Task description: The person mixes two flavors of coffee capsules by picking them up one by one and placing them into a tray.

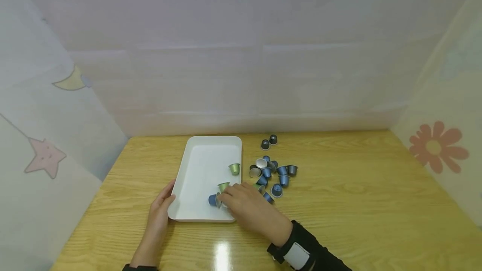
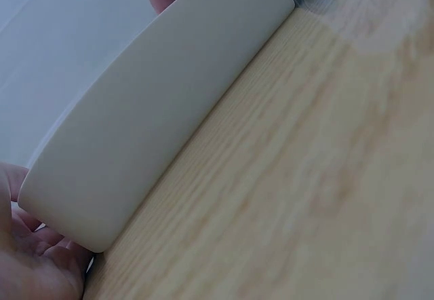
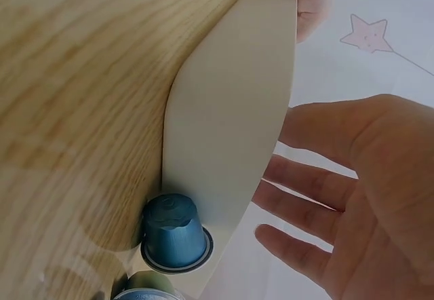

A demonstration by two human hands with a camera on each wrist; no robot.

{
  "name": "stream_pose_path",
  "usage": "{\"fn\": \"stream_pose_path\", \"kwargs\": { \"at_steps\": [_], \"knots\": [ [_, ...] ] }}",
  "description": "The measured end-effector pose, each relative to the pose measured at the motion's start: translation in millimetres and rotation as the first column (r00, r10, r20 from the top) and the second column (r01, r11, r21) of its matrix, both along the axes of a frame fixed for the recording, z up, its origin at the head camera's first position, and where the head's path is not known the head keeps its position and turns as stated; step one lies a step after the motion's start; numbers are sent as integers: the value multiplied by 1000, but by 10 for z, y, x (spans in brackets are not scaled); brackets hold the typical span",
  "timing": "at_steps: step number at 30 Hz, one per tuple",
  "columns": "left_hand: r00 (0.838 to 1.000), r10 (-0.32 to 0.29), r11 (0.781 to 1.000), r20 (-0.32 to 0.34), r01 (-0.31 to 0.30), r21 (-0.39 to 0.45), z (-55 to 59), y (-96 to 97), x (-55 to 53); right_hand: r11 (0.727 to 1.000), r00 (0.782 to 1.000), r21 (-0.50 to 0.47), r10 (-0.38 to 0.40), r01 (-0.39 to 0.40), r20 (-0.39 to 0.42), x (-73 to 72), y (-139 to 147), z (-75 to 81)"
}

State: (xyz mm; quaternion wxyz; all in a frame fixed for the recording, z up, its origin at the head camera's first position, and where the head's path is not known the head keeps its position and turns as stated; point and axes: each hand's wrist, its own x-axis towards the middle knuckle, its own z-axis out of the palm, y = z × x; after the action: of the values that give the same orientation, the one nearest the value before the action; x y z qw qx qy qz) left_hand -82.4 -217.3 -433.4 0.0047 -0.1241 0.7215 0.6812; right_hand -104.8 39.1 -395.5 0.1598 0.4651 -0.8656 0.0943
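Note:
A white tray [image 1: 199, 162] lies on the table, holding a green coffee capsule [image 1: 234, 169], another green capsule [image 1: 224, 186] and a blue capsule [image 1: 213, 200]. My left hand [image 1: 160, 208] grips the tray's left edge near the front corner, thumb at the rim. My right hand [image 1: 244, 206] reaches over the right rim, its fingertips close to the blue capsule and a pale capsule rim. In the right wrist view, the tray's wall hides the tips of the right hand [image 3: 352, 178], so whether they pinch a capsule is unclear.
Right of the tray lies a loose cluster of blue, grey and green capsules, among them a blue capsule [image 1: 276, 190]. Two dark capsules, one a black capsule [image 1: 265, 144], stand farther back. A pale wall covering [image 1: 241, 74] rises behind the wooden table [image 1: 357, 187].

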Motion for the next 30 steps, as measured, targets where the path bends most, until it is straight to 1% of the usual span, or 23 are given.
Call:
{"fn": "stream_pose_path", "kwargs": {
  "at_steps": [3, 9, 15, 24, 27, 30],
  "knots": [
    [1000, 2, 1000, 3, -2, -5, 6, -1, -6, 1000, 1000, 0, -6, 6, 19, 6, 4, -1],
    [1000, 0, 1000, 2, 0, -12, 1, 2, 1, 998, 996, 43, -42, 38, 81, 16, 21, 35],
    [1000, -7, 1000, -12, 6, -23, -12, 4, 23, 998, 995, 33, -53, 50, 84, 33, 49, 70],
    [1000, -5, 1000, -3, 5, -22, -16, -8, 14, 996, 986, 42, -89, 84, 139, 18, 85, 107],
    [1000, -11, 1000, 1, 11, -17, -10, -11, 13, 995, 982, 26, -103, 101, 155, 5, 104, 125],
    [1000, -15, 1000, -4, 15, -9, -4, -7, 16, 994, 983, 6, -109, 110, 145, -11, 131, 139]
  ]
}}
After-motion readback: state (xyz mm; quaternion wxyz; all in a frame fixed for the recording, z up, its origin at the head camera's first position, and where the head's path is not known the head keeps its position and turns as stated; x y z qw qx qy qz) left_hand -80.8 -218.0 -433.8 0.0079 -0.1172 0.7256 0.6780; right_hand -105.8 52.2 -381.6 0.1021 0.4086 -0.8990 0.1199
